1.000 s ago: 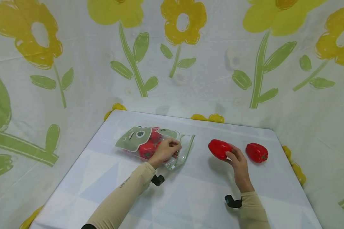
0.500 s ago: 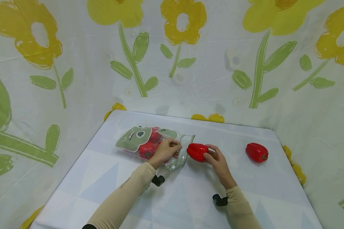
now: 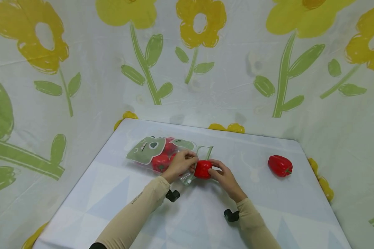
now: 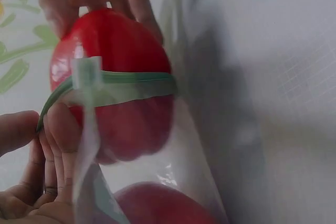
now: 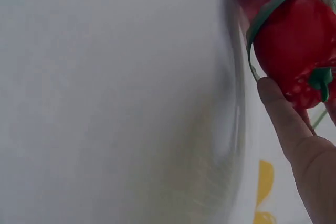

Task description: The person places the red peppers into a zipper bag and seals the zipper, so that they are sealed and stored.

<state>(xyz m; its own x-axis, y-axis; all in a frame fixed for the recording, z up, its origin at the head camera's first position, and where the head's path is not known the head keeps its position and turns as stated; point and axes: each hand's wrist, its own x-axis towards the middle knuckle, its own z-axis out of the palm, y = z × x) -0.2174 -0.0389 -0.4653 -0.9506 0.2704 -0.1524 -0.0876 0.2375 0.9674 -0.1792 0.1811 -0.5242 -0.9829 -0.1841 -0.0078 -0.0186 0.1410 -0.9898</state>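
A clear zip bag (image 3: 140,152) with a green cartoon print lies on its side, several red bell peppers (image 3: 160,162) inside it. My left hand (image 3: 180,165) pinches the green zip edge (image 4: 139,78) of its mouth between thumb and fingers. With my right hand (image 3: 223,178) I hold another red bell pepper (image 3: 203,169) at its stem end. In the left wrist view, this pepper's front half is behind the clear film, past the zip edge. The right wrist view shows its green stem (image 5: 320,78) facing my fingers.
One more red bell pepper (image 3: 280,166) lies at the right of the table (image 3: 252,214), which has a pale cloth with blue triangles. A flower-printed curtain (image 3: 224,90) hangs behind and at both sides.
My right hand has carried its bell pepper leftward from beside the loose one into the bag's mouth. The left hand and the bag have stayed nearly in place.
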